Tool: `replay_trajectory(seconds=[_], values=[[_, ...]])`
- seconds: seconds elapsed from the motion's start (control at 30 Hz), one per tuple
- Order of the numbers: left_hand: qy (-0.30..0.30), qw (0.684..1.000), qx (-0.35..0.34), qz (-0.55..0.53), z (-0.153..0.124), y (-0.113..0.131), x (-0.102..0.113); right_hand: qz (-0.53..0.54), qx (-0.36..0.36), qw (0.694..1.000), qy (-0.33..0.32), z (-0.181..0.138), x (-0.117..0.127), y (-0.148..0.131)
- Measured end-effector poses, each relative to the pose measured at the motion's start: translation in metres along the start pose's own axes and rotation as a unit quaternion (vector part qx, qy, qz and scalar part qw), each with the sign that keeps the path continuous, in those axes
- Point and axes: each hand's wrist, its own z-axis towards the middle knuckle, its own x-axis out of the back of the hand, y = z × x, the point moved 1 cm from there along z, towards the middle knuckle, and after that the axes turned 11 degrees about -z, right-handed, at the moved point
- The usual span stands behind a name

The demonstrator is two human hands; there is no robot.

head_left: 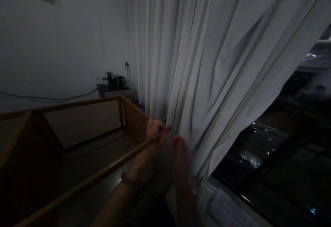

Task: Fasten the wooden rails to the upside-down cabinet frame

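Observation:
A wooden frame [103,175] with long rails and side panels stretches across the left, its near rail running toward the middle of the view. My left hand [154,130] is wrapped round the far end of that rail, with a bracelet [127,179] on the wrist. Just right of the rail's end is my right hand [179,154], its fingers curled together and blurred by motion. A thin thing seems to lie between its fingertips and the rail end, too small and dark to make out.
A long white curtain [207,65] hangs close on the right, beside a dark glass window [269,165]. Behind the frame, a small black table [113,89] holds a kettle [119,80]. Papers [227,209] lie low at the right. A black cable [57,99] runs along the wall.

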Motion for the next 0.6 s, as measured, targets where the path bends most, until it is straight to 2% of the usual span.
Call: replay_trajectory(seconds=[0.07,0.13,0.23,0.3,0.43,0.6], values=[[-0.007,1.000,0.014,0.004,-0.001,0.000,0.001,-0.086,0.060,0.994,0.007,-0.002,0.007,-0.005],[-0.011,1.000,0.014,0.005,-0.001,-0.001,0.001,-0.165,0.147,0.975,0.003,-0.001,0.013,-0.008],[-0.011,1.000,0.001,0.003,0.000,-0.003,0.002,-0.216,0.228,0.949,-0.006,0.003,0.018,-0.008],[-0.007,1.000,-0.007,0.003,0.001,-0.003,0.002,-0.210,0.221,0.952,-0.016,0.005,0.020,-0.010],[0.004,1.000,-0.021,0.006,0.001,-0.003,0.001,-0.145,0.140,0.978,-0.048,0.004,0.016,-0.016],[0.004,1.000,-0.004,0.009,0.000,-0.003,0.000,-0.079,0.107,0.991,-0.019,-0.001,0.006,-0.021]])
